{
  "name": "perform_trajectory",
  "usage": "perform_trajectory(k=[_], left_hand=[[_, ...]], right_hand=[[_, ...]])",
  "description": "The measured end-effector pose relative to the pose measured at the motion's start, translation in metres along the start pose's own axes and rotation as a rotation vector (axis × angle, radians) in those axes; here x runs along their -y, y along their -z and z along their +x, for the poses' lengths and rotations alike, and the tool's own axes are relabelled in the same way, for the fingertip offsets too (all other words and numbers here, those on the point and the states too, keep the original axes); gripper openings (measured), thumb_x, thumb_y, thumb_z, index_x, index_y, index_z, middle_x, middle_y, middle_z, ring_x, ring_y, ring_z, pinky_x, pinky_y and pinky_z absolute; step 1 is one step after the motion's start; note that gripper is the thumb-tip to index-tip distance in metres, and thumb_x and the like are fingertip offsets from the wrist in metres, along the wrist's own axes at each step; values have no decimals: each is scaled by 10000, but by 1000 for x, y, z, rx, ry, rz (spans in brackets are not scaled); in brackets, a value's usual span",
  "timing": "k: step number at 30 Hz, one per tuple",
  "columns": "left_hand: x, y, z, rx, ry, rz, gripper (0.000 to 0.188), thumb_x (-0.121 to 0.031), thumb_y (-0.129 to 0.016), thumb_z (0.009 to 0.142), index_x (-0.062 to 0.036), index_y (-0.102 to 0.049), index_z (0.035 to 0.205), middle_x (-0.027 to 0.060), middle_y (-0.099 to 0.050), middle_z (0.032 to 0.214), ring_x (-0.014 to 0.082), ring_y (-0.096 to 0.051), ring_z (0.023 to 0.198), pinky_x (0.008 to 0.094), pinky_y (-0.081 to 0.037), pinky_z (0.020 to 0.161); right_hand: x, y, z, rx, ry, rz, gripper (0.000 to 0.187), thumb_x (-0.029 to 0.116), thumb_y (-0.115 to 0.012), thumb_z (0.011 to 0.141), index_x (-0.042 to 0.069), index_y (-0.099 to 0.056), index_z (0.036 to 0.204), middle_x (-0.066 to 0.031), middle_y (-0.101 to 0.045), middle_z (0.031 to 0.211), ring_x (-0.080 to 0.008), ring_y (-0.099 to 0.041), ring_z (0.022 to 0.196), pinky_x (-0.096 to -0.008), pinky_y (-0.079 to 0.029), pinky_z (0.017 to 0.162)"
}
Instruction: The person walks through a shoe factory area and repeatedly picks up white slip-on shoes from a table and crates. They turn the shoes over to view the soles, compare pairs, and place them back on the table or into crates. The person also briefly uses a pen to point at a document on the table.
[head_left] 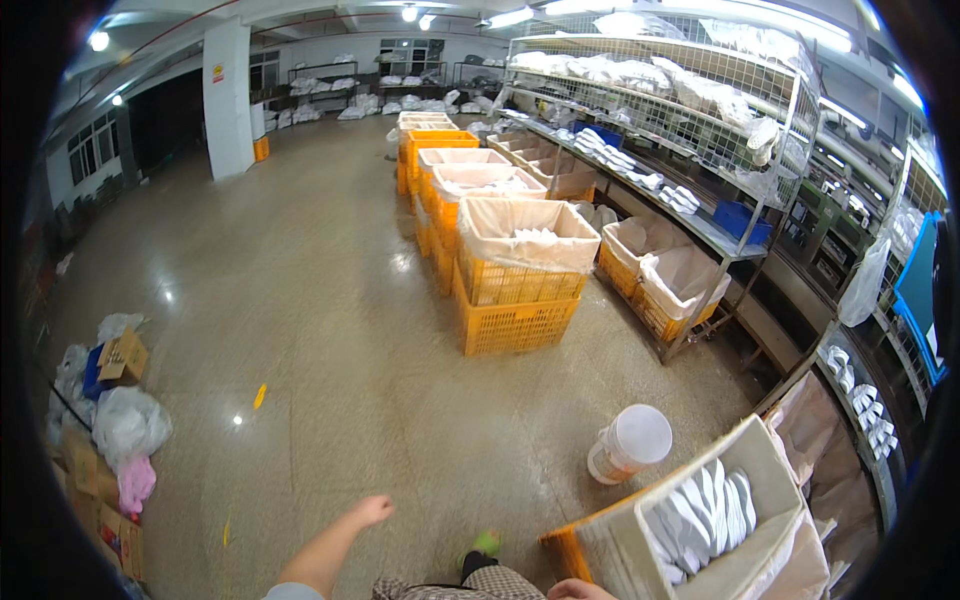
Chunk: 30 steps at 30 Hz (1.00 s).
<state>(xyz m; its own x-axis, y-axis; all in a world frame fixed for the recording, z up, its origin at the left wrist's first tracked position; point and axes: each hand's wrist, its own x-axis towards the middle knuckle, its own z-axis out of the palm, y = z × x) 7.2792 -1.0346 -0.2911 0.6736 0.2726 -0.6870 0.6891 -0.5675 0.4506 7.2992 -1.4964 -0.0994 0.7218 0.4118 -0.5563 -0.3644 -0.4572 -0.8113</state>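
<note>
Soles (710, 510) stand in the near-right bin (772, 465), right of both hands, long axes roughly near-far. Right hand (580, 591) nearer, fingers cut off, can't tell grip. Left hand (373, 511) loosely fisted, nothing visible in it.

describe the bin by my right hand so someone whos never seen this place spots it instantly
Start at the metal rack at upper right, then drop down to the white bucket. The pale bin sits to the bucket's lower right, by the right hand. Unlike the stacked orange crates farther off, it is close by, with long white sole-shaped pieces inside.
</note>
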Motion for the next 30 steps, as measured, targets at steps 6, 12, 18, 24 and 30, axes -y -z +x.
perform_trajectory(k=[6, 12, 18, 24, 30], left_hand=[[-234, 72, 200, -90, -573, 45, 315, -306, -538, 894, -57, -619, 1070, 134, -652, 1038, 278, -616, 953, 384, -487, 816], [-212, 113, 323, 148, -373, 410, 351, -361, -538, 849, -59, -675, 967, 169, -675, 933, 319, -641, 862, 428, -497, 765], [-161, 130, 458, 366, 385, 239, 493, -446, -588, 798, -28, -680, 1042, 169, -654, 1092, 319, -615, 1015, 449, -464, 861], [-459, 197, 657, 231, -8, 372, 334, -200, -515, 806, -31, -665, 1052, 207, -635, 1091, 352, -609, 1018, 465, -474, 840], [-898, 269, 744, 105, -868, 98, 315, -302, -519, 896, -64, -596, 1088, 161, -633, 1006, 320, -605, 902, 423, -472, 776]], right_hand=[[36, 128, 217, 33, 143, -57, 240, 127, -546, 829, 37, -567, 1051, -101, -598, 956, -222, -577, 894, -327, -483, 765], [159, 228, 372, 67, 467, -598, 310, 170, -529, 827, 26, -553, 1100, -223, -584, 1080, -396, -552, 1013, -450, -454, 861], [235, 316, 559, 191, 361, -821, 241, 156, -521, 825, 20, -551, 1022, -225, -581, 1034, -411, -549, 945, -480, -456, 800], [300, 450, 717, 118, 493, -721, 312, 179, -514, 864, 34, -543, 1140, -268, -559, 1125, -412, -547, 1023, -463, -447, 859], [408, 605, 812, 30, 215, -644, 336, 188, -518, 888, 48, -553, 1191, -233, -581, 1154, -385, -551, 1079, -431, -438, 917]])
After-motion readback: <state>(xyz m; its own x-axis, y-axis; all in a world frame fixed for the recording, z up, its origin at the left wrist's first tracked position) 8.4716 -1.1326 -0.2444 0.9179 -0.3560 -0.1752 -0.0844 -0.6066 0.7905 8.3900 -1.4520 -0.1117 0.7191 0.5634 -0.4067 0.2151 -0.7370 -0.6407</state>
